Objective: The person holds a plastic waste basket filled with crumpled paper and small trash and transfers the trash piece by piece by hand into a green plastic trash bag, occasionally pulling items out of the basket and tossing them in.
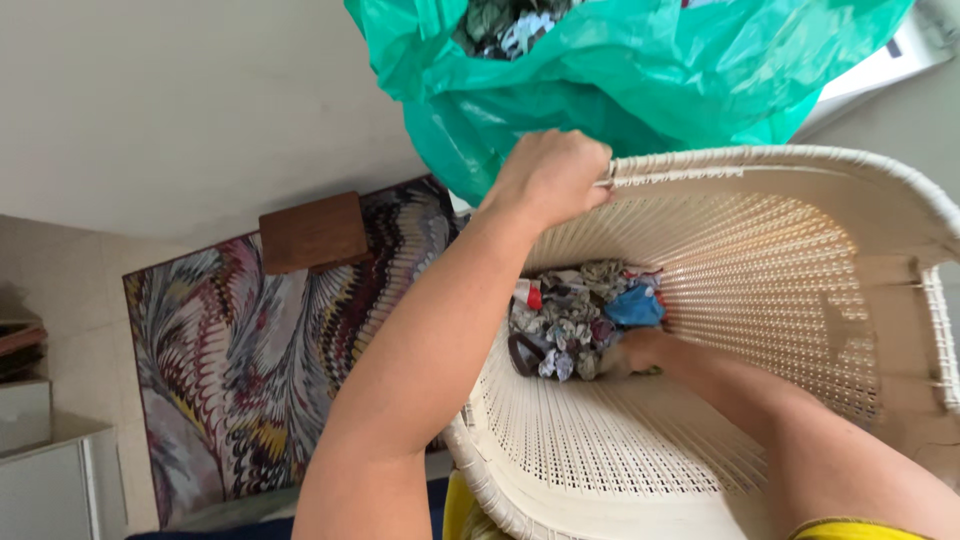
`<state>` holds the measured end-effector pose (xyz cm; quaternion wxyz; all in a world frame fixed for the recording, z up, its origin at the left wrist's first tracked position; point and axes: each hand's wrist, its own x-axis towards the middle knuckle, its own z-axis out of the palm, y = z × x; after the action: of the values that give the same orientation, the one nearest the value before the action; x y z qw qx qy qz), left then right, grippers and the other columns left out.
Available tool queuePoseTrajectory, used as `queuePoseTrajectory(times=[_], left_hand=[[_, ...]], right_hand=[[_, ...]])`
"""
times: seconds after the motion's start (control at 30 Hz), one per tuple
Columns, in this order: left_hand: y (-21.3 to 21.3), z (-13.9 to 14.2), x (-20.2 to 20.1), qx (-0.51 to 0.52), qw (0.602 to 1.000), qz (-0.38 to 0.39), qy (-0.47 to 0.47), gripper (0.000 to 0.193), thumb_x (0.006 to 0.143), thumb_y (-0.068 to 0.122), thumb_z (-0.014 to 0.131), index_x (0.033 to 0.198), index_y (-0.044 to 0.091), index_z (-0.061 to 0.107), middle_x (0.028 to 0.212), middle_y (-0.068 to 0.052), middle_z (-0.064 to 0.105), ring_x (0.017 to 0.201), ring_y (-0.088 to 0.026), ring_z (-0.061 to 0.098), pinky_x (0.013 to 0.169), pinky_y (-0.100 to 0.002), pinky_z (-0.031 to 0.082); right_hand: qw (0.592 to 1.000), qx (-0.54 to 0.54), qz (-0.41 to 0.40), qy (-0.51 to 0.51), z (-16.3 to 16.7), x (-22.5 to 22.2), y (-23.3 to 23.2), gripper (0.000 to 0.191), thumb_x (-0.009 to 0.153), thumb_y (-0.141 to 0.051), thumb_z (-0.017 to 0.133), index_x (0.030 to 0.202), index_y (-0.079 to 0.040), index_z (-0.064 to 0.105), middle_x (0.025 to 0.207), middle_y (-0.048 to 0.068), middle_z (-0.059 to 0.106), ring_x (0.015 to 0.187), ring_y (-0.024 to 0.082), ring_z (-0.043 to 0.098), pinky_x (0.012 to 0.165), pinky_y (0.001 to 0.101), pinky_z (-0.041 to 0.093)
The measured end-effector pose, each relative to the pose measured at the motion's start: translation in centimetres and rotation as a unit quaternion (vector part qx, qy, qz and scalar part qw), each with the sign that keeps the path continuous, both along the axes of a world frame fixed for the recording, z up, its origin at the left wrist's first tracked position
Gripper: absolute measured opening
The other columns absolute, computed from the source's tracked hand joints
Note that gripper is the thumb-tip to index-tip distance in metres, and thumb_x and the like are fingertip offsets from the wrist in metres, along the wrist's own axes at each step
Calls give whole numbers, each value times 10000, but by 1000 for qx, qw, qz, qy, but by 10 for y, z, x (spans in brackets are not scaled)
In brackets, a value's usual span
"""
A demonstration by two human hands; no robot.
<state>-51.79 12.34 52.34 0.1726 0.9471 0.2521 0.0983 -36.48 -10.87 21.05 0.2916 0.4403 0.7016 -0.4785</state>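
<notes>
A tall cream wicker basket (800, 250) fills the right half of the head view. My left hand (548, 175) is closed over its far rim. My right hand (640, 352) reaches deep inside, down to a heap of crumpled scraps (570, 315) at the bottom, grey, blue and red. Its fingers are buried in the heap, so I cannot see their grip. A green plastic bag (620, 70) holding more crumpled waste hangs just beyond the basket's rim.
A swirl-patterned rug (240, 360) lies on the floor at left, with a brown wooden block (313, 232) on its upper edge. White furniture (50, 470) stands at the lower left, and a pale wall rises beyond.
</notes>
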Motion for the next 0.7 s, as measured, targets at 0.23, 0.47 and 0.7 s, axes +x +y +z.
queuePoseTrajectory(times=[0.23,0.47,0.7], left_hand=[[2,1,-1,8,1000,4,24,277,757,377,818,866,129,759,880,-156,752,863,-366,729,735,-515,564],[5,2,-6,14,999,14,29,298,752,393,817,864,125,755,880,-155,747,861,-372,723,738,-515,562],[10,-6,-11,56,998,17,18,148,766,266,749,849,144,753,895,-134,755,869,-355,732,743,-509,569]], right_hand=[[988,48,115,-93,93,-31,91,306,735,-212,679,947,-18,781,1017,194,765,1000,336,750,871,450,576],[933,254,116,225,318,25,121,222,819,-239,711,758,-35,775,822,174,720,867,353,667,794,454,520],[810,309,-206,455,452,97,93,200,875,-54,643,945,40,806,990,180,813,911,250,741,871,355,563]])
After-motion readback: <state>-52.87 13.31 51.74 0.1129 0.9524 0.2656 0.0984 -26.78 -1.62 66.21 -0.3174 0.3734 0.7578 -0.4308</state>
